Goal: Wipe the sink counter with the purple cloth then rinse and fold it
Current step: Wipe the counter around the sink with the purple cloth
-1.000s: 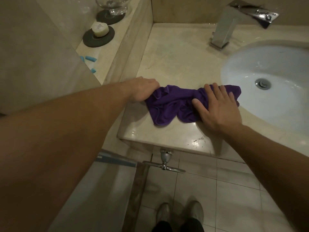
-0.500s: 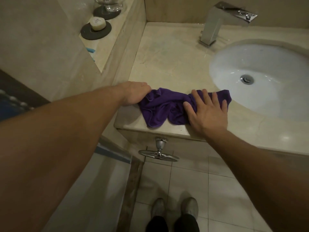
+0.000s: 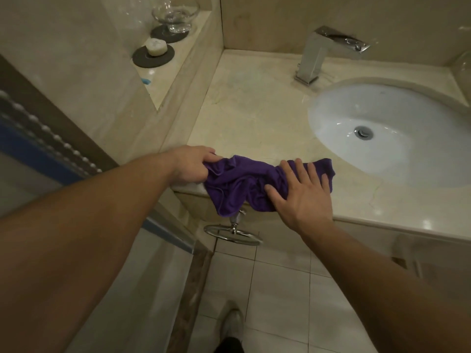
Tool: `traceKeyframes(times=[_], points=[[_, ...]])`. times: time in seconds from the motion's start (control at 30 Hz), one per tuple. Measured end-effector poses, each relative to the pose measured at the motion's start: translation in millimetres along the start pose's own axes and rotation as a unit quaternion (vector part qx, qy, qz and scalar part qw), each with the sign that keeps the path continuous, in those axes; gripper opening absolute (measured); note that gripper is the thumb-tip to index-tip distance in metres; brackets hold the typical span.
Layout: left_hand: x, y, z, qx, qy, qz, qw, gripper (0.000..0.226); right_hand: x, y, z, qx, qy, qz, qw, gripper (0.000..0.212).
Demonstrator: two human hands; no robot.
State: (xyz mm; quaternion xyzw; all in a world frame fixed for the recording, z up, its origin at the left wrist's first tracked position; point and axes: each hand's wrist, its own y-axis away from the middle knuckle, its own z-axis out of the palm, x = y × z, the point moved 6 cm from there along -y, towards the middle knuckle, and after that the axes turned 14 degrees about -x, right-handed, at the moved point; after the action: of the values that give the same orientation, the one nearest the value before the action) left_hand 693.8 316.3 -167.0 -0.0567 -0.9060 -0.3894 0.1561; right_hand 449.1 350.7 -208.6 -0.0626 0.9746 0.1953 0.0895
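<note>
The purple cloth [image 3: 242, 182] lies bunched at the front edge of the beige marble counter [image 3: 254, 108], with part of it hanging over the edge. My left hand [image 3: 193, 164] grips the cloth's left end at the counter's front left corner. My right hand [image 3: 303, 194] lies flat on the cloth's right part, fingers spread, pressing it down. The white oval sink basin [image 3: 407, 154] with its drain [image 3: 364, 132] is just right of the cloth.
A chrome faucet [image 3: 323, 52] stands behind the basin. A raised ledge at the left holds a soap bar on a dark coaster [image 3: 154, 50] and a glass bowl [image 3: 175, 15]. A chrome towel ring [image 3: 233, 234] hangs under the counter edge. Tiled floor and my shoes lie below.
Both hands have drawn the cloth toward the counter's front edge, and part of it now hangs over. The view has shifted, showing more of the basin.
</note>
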Motion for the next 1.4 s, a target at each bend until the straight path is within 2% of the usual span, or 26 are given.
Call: traceKeyframes(times=[0.33, 0.5, 0.6, 0.67, 0.7, 0.77, 0.83, 0.9, 1.0, 1.07, 1.1, 1.17, 1.3, 1.33, 1.4], points=[[0.9, 25.7, 23.0, 0.029, -0.084, 0.030, 0.996, 0.052, -9.8, 29.0, 9.9, 0.043, -0.049, -0.023, 0.998, 0.061], [8.0, 43.9, 45.5, 0.148, -0.155, 0.040, 0.976, 0.050, -24.6, 57.2, 28.7, 0.054, -0.103, -0.021, 0.993, 0.058], [24.0, 54.4, 67.0, 0.222, -0.064, 0.012, 0.973, 0.059, -42.8, 66.5, 37.1, 0.070, -0.216, -0.015, 0.974, 0.054], [45.1, 55.8, 83.4, 0.245, 0.076, 0.047, 0.965, 0.057, -61.4, 73.6, 36.5, 0.092, -0.364, -0.020, 0.927, 0.045], [54.8, 56.1, 90.1, 0.247, 0.168, 0.066, 0.952, 0.052, -68.8, 78.3, 35.9, 0.102, -0.460, -0.006, 0.882, 0.037], [68.6, 57.0, 100.9, 0.211, 0.369, 0.090, 0.901, 0.041, -77.7, 87.0, 36.0, 0.088, -0.627, 0.048, 0.772, 0.031], [78.2, 62.5, 104.7, 0.168, 0.475, 0.102, 0.858, 0.047, -75.6, 87.3, 40.2, 0.056, -0.719, 0.074, 0.689, 0.034], [77.8, 69.1, 104.6, 0.137, 0.535, 0.086, 0.829, 0.054, -67.6, 86.9, 41.5, 0.006, -0.762, 0.078, 0.643, 0.041], [88.8, 76.3, 99.5, 0.077, 0.576, 0.103, 0.807, 0.049, -53.4, 89.6, 31.4, -0.036, -0.803, 0.074, 0.590, 0.044], [103.9, 79.7, 91.9, 0.036, 0.592, 0.125, 0.795, 0.043, -44.1, 89.1, 20.5, -0.059, -0.802, 0.085, 0.588, 0.048], [109.0, 79.4, 86.4, 0.023, 0.604, 0.125, 0.787, 0.040, -38.1, 87.5, 13.1, -0.065, -0.792, 0.094, 0.600, 0.049], [114.4, 75.1, 73.1, 0.004, 0.617, 0.125, 0.777, 0.036, -23.8, 82.4, -5.6, -0.055, -0.757, 0.110, 0.642, 0.045], [103.8, 61.1, 42.3, 0.011, 0.614, 0.114, 0.781, 0.024, -8.4, 60.6, -48.9, -0.023, -0.661, 0.093, 0.744, 0.049], [101.4, 57.9, 36.0, 0.012, 0.612, 0.112, 0.783, 0.023, -9.4, 54.9, -56.1, -0.023, -0.644, 0.087, 0.759, 0.048], [99.5, 50.7, 23.9, 0.017, 0.591, 0.111, 0.799, 0.025, -13.3, 47.2, -66.1, -0.020, -0.648, 0.075, 0.758, 0.047]])
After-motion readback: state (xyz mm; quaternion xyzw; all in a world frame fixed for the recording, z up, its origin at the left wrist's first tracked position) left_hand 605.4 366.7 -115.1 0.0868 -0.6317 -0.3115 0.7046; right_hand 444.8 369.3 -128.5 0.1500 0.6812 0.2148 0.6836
